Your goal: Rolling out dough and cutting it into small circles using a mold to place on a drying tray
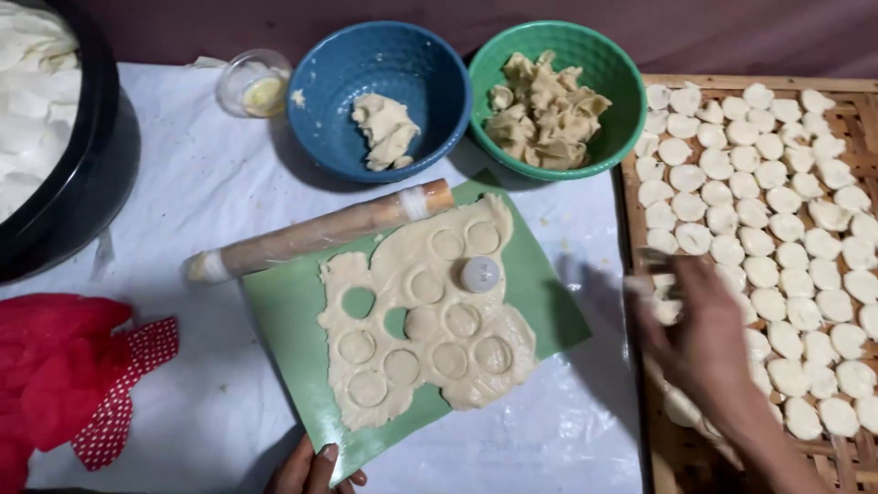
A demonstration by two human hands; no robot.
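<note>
Green mat [540, 274] sitting diagonally, long axis running lower-left to upper-right.
My left hand [311, 471] is pinching its bottom edge; right hand [700, 338], grip loosely open, hovering over the tray [663, 457].

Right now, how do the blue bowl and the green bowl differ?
The blue bowl holds one small lump of dough, with most of its inside bare; the green bowl is heaped with torn dough scraps. The blue bowl stands to the left, beside a small glass; the green bowl touches the woven tray. Both are round and hold pale dough.

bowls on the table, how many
2: a blue bowl holding a small lump of dough at top centre, and a green bowl full of dough scraps right beside it, next to the woven tray.
</note>
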